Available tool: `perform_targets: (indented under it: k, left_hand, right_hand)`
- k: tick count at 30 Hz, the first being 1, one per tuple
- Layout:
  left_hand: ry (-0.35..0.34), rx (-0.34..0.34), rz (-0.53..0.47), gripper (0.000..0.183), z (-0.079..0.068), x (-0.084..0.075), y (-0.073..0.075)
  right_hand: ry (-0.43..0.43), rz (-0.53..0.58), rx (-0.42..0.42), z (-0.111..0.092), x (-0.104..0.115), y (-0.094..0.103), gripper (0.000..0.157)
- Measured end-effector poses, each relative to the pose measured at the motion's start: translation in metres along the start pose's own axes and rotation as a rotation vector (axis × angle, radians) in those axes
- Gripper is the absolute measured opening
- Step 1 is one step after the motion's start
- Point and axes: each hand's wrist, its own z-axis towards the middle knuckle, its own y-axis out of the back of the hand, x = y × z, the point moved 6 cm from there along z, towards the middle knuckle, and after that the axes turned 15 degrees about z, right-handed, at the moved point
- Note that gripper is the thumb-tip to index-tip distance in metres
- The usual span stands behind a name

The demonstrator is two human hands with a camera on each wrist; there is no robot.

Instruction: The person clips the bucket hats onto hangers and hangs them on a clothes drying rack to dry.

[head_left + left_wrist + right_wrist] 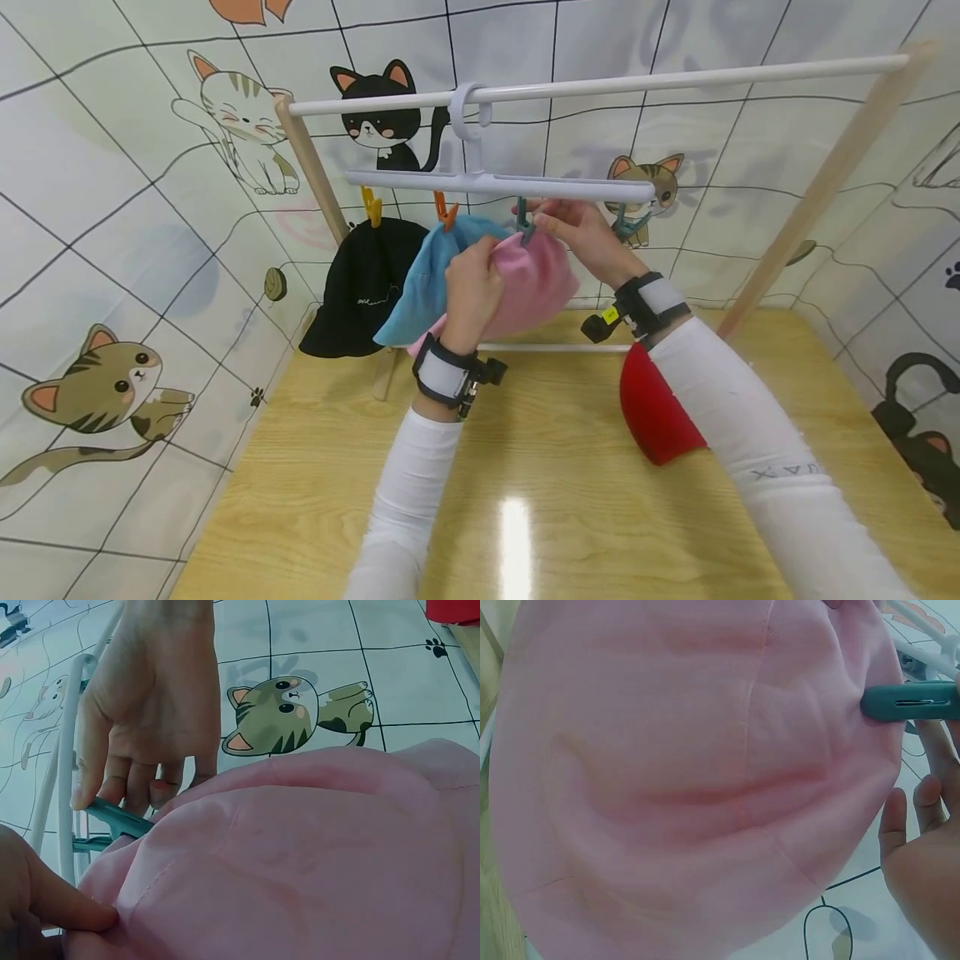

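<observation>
A pink bucket hat [536,279] hangs below a white hanger [495,184], where a teal clip [526,223] meets its crown. With thumb and fingers, my left hand [474,292] pinches the hat's cloth left of that clip. My right hand [585,237] squeezes the clip's end between thumb and fingers. In the left wrist view, the clip [116,821] sits against the folded edge of the hat [300,862]. The right wrist view has the clip's [907,703] tip on the pink cloth; part of the right hand [930,862] is out of frame there.
A black bucket hat [367,287] hangs from a yellow clip [372,207], and a light blue hat [420,283] from an orange clip [446,212]. Another teal clip [628,223] is at the hanger's right. A red hat [656,408] lies on the wooden table [570,517] under the rack rail [675,81].
</observation>
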Motion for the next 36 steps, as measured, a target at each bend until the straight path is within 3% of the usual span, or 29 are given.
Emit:
perform_targets:
  k: [4, 9, 20, 30, 36]
  left_hand:
    - [0.016, 0.001, -0.028, 0.022, -0.002, 0.004, -0.005]
    - [0.025, -0.01, -0.028, 0.023, -0.004, 0.008, -0.01]
    - [0.026, 0.0, -0.031, 0.023, -0.008, 0.004, -0.014]
    - [0.024, 0.001, 0.036, 0.021, -0.01, 0.001, -0.013]
    - [0.02, 0.056, 0.095, 0.021, -0.013, -0.005, -0.013]
  right_hand:
    - [0.029, -0.032, -0.024, -0.003, -0.001, 0.001, 0.004]
    - [-0.016, -0.105, -0.06, -0.01, -0.005, 0.008, 0.009]
    - [0.026, -0.15, 0.003, -0.033, -0.009, 0.046, 0.021]
    - [-0.15, -0.314, -0.042, -0.059, -0.002, 0.092, 0.033]
    - [-0.215, -0.411, -0.038, -0.071, -0.005, 0.108, 0.04]
